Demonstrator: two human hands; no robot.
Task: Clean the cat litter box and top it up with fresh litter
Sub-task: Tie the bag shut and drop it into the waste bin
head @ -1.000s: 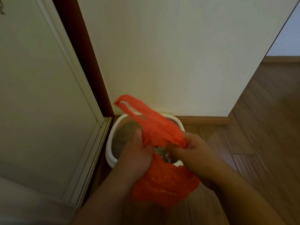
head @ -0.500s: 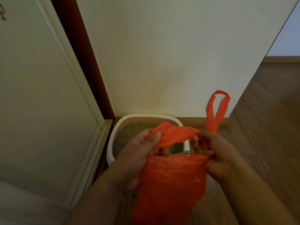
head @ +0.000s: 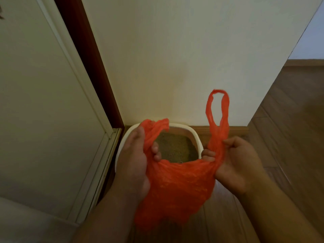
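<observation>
Both forearms are reaching forward, held apart. Left hand [head: 135,160] is gripping one handle of the orange plastic bag [head: 175,188], fingers curled round it. Right hand [head: 236,162] is pinching the other handle, thumb and fingers closed, knuckles up.

Both hands [head: 184,165] have pulled the orange bag [head: 175,188] open; its mouth now gapes.

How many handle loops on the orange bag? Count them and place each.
2. One handle loop stands up above the right hand, which pinches its base. The other handle loop is bunched in the left hand, over the litter box. The bag hides none that I can tell.
</observation>
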